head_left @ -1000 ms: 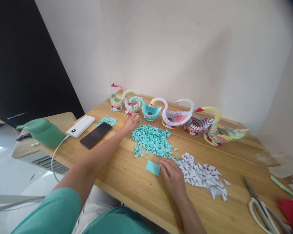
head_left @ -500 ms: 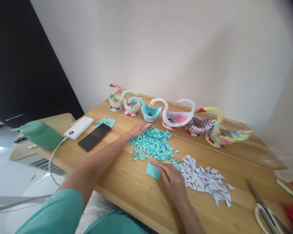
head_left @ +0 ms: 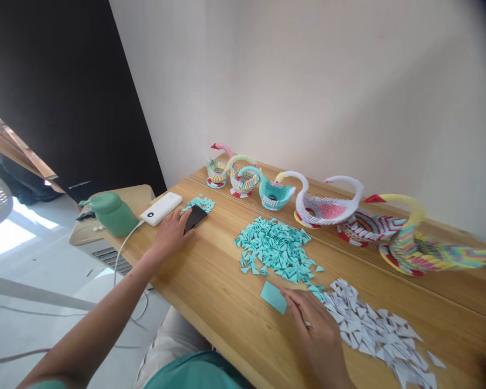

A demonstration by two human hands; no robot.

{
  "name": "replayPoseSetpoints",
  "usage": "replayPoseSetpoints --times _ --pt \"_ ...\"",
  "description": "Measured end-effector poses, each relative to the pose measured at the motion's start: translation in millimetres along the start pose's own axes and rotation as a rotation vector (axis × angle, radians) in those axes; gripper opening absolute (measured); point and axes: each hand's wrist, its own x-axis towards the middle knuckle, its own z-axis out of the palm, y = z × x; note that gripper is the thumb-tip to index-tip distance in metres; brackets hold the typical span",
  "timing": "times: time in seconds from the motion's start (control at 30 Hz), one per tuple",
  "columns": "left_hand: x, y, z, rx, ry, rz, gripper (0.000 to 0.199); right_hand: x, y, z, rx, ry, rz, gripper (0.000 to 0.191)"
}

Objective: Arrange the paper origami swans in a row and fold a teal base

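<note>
My left hand (head_left: 172, 233) is on the near half of a black smartphone (head_left: 196, 217), thumb along one long edge and fingers at the other, covering that part. The phone lies flat on the table. With thumb and fingertips, my right hand (head_left: 314, 319) pinches the right edge of a small teal paper rectangle (head_left: 273, 297) on the wood. Just beyond this paper spreads a pile of folded teal paper triangles (head_left: 275, 248). Folded white paper triangles (head_left: 372, 324) lie heaped to the right of my right hand.
Several folded-paper swans, including a teal one (head_left: 276, 195) and a white-pink one (head_left: 328, 208), line the back of the table (head_left: 214, 281) by the wall. A white power bank (head_left: 162, 208) with a cable, a green bottle (head_left: 112, 213) and a smaller teal pile (head_left: 202, 203) are left.
My left hand has moved from the far edge of the teal pile leftward onto the smartphone. My right hand still pinches the teal paper. The view has turned left.
</note>
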Motion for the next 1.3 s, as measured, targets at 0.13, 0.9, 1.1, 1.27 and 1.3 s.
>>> replayPoseSetpoints --times 0.13,0.9,1.1,1.27,1.3 --pt "-19.0 -13.6 3.2 0.096 -0.102 -0.058 0.066 31.0 -7.4 -3.7 0.064 -0.138 -0.115 0.022" --pt "-117.2 -37.9 -33.9 -0.636 0.238 -0.501 0.091 252.4 41.9 300.4 0.132 -0.666 0.0 0.121" --pt "-119.4 -38.9 -30.4 -0.718 0.227 -0.564 0.085 254.0 13.2 324.3 0.062 -0.614 -0.112 0.1" --pt "-119.2 -38.0 -29.4 -0.751 0.217 -0.581 0.082 252.3 1.0 333.7 -0.063 -0.638 -0.157 0.09" --pt "-118.8 -37.8 -29.1 -0.758 0.212 -0.585 0.082 252.5 -0.6 335.1 -0.074 -0.627 -0.162 0.083"
